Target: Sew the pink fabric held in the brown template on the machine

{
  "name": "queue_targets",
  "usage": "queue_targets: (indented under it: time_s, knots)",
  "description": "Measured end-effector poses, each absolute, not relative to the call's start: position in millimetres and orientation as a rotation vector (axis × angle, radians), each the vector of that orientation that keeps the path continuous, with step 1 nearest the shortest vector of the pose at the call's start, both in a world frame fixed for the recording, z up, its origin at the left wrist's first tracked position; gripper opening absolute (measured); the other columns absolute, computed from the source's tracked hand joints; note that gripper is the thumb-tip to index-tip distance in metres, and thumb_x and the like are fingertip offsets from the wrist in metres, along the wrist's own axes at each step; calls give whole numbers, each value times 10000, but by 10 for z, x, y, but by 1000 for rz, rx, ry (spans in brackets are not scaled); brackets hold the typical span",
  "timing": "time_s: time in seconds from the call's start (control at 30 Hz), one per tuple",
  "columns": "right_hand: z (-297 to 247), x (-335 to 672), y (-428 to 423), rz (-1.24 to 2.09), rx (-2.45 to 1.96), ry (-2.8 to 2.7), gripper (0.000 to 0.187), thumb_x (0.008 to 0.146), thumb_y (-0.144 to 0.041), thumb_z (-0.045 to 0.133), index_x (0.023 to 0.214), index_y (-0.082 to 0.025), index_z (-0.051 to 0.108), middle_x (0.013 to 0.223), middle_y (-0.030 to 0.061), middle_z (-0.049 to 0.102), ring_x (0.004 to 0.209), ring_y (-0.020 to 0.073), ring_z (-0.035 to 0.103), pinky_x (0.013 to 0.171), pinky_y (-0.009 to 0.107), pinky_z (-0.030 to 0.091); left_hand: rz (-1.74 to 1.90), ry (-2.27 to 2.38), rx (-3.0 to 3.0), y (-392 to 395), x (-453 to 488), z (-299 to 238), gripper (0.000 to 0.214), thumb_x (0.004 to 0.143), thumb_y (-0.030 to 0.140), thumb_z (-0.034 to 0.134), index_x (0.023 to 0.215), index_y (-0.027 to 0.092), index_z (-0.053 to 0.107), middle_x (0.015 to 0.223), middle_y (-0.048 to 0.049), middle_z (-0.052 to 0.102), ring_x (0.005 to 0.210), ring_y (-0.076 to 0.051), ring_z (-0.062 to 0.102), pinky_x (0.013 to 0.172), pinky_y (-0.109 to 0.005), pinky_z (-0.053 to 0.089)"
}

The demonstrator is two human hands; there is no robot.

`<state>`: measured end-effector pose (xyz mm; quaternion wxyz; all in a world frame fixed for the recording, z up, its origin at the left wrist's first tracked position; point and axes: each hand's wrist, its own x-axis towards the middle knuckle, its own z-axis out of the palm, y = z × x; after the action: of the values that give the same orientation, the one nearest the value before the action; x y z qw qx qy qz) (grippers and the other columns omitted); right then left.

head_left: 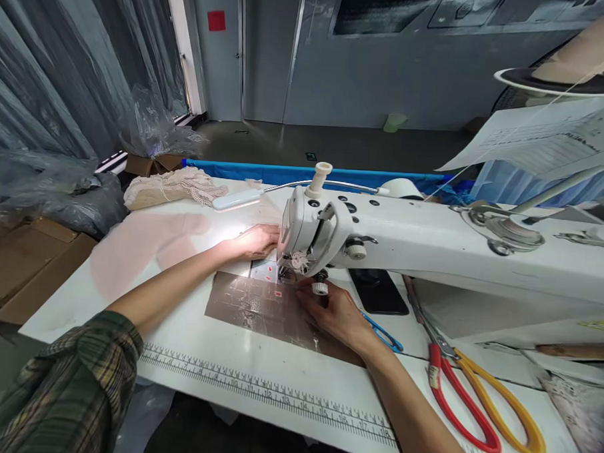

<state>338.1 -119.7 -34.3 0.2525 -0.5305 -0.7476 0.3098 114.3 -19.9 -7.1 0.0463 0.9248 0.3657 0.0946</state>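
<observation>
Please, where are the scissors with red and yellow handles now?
In the head view, the scissors lie at right on the sewing table, right of the right hand, blades beside the black smartphone.

1. The bare left hand (pixel 258 241) is lying beside the needle end of a white metal sewing machine (pixel 412 228).
2. The bare right hand (pixel 338 315) is resting on a shiny brown sheet (pixel 248 305).
3. Red-and-yellow-handled metal scissors (pixel 445 350) (blades pointing away) are lying rightward.

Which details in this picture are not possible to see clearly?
Head view:
Left hand: fingertips hidden behind the sewing machine.
Phone: far edge covered by the sewing machine.
Paper: writing too small and blurred to read.
Right arm: elbow cut off by the bottom edge.
</observation>
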Motion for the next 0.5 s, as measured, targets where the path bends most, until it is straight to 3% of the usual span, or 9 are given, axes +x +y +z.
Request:
queue_targets:
  time_s: [0.1,0.2,0.3,0.4,0.5]
  knots:
    - [-325,3397,-1196,899,-1446,-2076,321,841,-484,525,904,-182,612,572,-17,551,495,155,488,490,271,350,366,1135,2830,-341,1057,-53,260,887,92,441,1027,167,647,1078,-93,654,1031,-214,602,899,-299,485]
    - [-300,3410,-1200,909,-1440,-2122,334,768,-490,636,912,-191,604,630,-16,586,522,145,503,510,263,359,450,1162,2830,-701,915,-73,274,945,163,385,1062,133,631,1106,-130,632,964,-223,619,787,-321,515]
    - [-258,3415,-1213,910,-1446,-2094,237,725,-379,664,850,-189,594,621,-25,568,538,133,489,514,253,343,411,797,2870,-1088,776,-119,308,943,393,510,1072,144,638,990,-101,663,857,-212,640,710,-312,529]
    - [-199,3402,-1247,1180,-1388,-1910,253,749,-421,648,801,-188,564,555,-59,472,487,98,399,479,241,303,364,641,2905,-1307,667,-172,503,863,499,626,1196,123,596,1158,-167,635,945,-274,637,784,-414,540]
    - [-146,3340,-1303,1580,-1293,-1715,379,706,-502,720,839,-184,565,540,-77,444,465,81,370,457,231,285,542,668,2766,-1364,591,-197,511,872,480,629,1237,123,585,1231,-192,611,1051,-295,615,861,-462,524]
